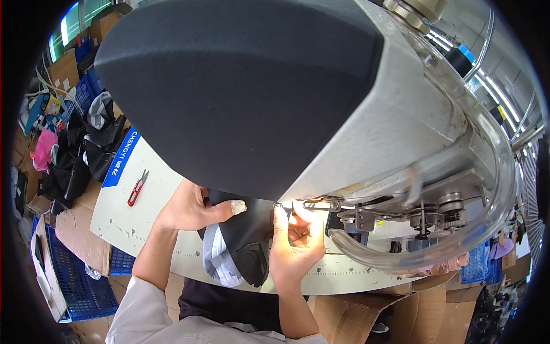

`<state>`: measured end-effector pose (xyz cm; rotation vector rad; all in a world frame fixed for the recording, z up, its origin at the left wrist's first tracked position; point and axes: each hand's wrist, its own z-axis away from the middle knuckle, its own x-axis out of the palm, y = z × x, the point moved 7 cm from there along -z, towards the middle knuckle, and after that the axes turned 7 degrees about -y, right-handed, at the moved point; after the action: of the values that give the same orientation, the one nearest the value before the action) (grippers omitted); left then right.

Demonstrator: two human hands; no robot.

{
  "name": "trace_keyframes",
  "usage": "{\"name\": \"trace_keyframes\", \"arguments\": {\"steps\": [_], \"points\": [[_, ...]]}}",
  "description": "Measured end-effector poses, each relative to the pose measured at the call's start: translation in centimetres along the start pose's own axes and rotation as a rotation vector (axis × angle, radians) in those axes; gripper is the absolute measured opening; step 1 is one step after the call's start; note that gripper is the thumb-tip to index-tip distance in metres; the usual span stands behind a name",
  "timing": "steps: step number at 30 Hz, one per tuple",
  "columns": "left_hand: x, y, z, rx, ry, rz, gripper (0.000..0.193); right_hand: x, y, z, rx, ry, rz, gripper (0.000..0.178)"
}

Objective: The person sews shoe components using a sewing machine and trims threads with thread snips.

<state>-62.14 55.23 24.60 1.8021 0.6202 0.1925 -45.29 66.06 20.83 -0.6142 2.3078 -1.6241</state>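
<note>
A black piece with a pale grey lining [217,255], perhaps a shoe upper [246,229], lies on the pale machine table below the head of a sewing machine [246,92]. My left hand [197,211] grips its left side, the thumb on top with a whitish wrap at its tip and the fingers partly hidden by the piece. My right hand [295,241] is closed at the piece's right edge, thumb and forefinger pinched beside the lit needle area. What sits in that pinch is too small to make out. The machine head hides the far part of the work.
Red-handled thread snips [137,188] lie on the table [326,281] at left. Beyond are more black and grey pieces [74,155] and a blue crate [80,281]. A clear curved tube [401,265] bends around the machine's right side; an open cardboard box [349,318] stands below.
</note>
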Motion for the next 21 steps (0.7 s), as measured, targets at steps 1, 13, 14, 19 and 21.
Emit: {"name": "trace_keyframes", "arguments": {"steps": [1,13,14,19,21], "points": [[-0.2,0.1,-0.1,-0.007,-0.037,-0.052,0.041,0.1,0.0,0.0,0.001,-0.002,-0.003,0.023],[4.2,2.3,3.6,0.023,0.28,-0.554,0.057,0.1,0.8,1.4,0.203,-0.107,-0.225,0.046],[4.0,2.3,2.8,0.053,0.259,-0.313,0.055,-0.3,1.3,1.7,0.04,-0.193,-0.292,0.046],[3.4,3.6,1.9,0.097,0.21,-0.246,0.041,-0.2,1.4,1.6,0.054,-0.182,-0.29,0.045],[3.0,3.0,1.3,0.124,0.191,-0.249,0.035,-0.1,1.2,1.6,0.065,-0.16,-0.252,0.045]]}}
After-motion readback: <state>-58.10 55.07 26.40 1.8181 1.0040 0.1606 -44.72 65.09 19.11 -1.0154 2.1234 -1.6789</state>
